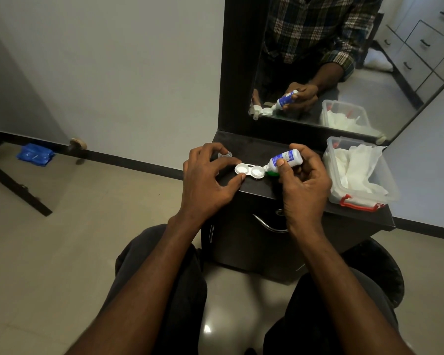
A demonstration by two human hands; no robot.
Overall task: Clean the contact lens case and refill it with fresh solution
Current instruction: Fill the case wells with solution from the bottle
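On the cabinet top [256,147], the contact lens case [249,171] is set near the front edge, between the left hand [205,180] and the right hand [303,183]. A loose cap [225,155] is placed behind the case, to its left. The solution bottle [283,159] is held tilted at the case's right well. A plastic container [359,175] of tissues [354,167] is placed at far right. A mirror [344,60] is mounted behind.

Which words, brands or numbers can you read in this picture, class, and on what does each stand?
None can be read.
Bottle in the right hand: blue label with white print, too small and blurred to read.
Bottle's reflection in the mirror: label likewise blurred.
Lens case, box: no text visible.
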